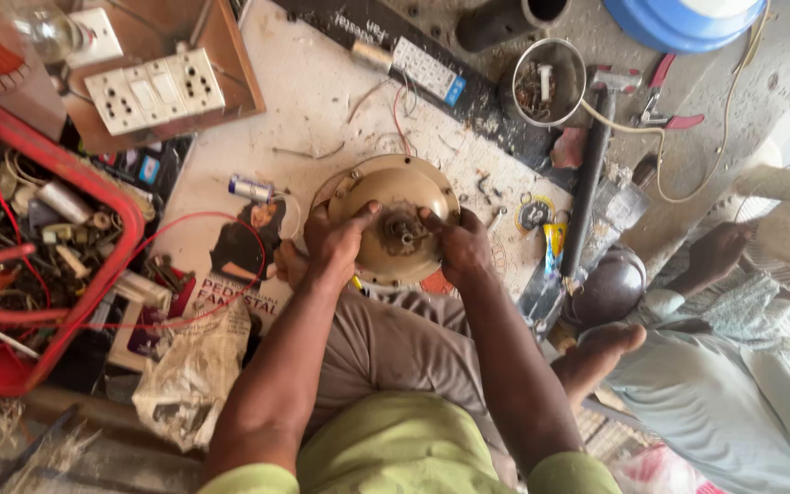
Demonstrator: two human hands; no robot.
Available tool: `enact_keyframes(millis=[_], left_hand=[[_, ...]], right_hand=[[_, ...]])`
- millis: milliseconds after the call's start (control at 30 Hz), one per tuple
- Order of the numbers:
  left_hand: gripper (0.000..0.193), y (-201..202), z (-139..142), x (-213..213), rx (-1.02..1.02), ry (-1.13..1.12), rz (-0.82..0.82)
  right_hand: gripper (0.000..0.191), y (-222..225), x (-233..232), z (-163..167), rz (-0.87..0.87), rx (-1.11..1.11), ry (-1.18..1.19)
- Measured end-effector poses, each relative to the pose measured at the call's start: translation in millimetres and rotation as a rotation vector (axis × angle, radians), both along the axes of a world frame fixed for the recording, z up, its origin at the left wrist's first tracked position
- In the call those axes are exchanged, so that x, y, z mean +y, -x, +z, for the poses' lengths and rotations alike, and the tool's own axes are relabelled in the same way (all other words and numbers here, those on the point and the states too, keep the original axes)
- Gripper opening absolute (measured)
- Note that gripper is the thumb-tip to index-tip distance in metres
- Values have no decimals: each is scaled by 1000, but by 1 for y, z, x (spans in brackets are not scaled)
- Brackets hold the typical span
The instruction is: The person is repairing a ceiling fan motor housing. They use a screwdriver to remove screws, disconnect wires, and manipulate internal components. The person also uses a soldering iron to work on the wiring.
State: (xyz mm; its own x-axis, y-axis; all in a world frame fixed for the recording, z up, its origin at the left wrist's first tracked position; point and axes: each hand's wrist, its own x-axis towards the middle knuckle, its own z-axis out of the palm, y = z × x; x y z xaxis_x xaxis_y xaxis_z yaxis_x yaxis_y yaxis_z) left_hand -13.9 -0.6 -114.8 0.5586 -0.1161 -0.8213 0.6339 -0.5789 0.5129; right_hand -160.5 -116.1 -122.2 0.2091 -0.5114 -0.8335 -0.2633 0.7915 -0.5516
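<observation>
A round beige metal motor housing (395,187) with a greasy hub (402,230) at its centre rests on a white board (322,91) in front of my knees. My left hand (336,240) grips its left rim, thumb pressed on the top face near the hub. Its right side is gripped by my right hand (457,245), whose thumb reaches toward the hub. Both hands hold the housing between them.
A red crate (93,265) of wires and parts stands at left, a switch board (153,91) behind it. A small capacitor (250,188), a steel bowl (549,80), pliers (665,117), a black tube (587,183) and crumpled newspaper (196,370) lie around. Another person (715,366) sits at right.
</observation>
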Motion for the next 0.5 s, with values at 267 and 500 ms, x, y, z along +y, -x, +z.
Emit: enact_keyframes(millis=[267, 500], left_hand=[[58, -4, -3, 24, -410, 340, -69], [52, 5, -61, 29, -316, 561, 1]], right_hand=[[41, -6, 9, 11, 99, -90, 238], [44, 3, 20, -48, 61, 197, 79]])
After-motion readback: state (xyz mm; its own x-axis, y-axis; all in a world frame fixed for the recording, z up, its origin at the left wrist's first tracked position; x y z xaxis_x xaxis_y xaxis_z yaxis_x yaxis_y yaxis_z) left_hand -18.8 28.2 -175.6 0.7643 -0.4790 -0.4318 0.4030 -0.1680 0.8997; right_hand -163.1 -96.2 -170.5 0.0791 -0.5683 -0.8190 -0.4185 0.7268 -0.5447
